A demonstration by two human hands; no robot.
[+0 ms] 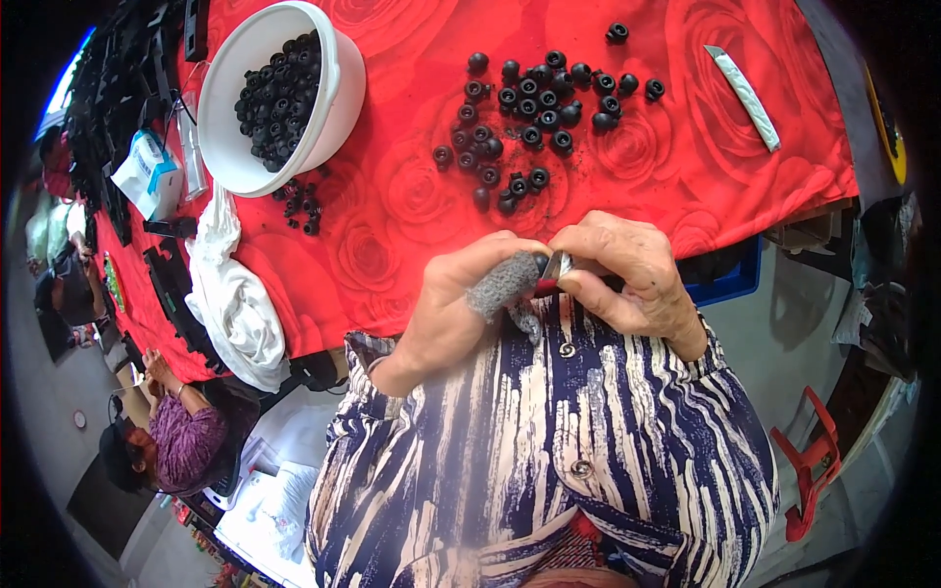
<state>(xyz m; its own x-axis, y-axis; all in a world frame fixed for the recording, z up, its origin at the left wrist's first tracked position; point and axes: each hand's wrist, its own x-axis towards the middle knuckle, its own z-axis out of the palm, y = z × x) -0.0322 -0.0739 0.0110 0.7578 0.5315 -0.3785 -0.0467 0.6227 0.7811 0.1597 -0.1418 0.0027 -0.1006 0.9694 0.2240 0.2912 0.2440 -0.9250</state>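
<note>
- Your bench (392,265) wears a red cloth printed with large roses, its edges bending with the lens.
- Pale grey floor (745,338) shows to your right, and more of it lies at your far left.
- A red stool or chair (812,465) stands on that floor, to your right.
- A blue crate (737,282) sits under the bench's near edge, right of you.
- At your upper left a bright bluish-white patch (64,88) glows; you cannot tell whether it is a window.
- Low at your left, a white surface (245,534) bears pale bundles (284,505).
</note>
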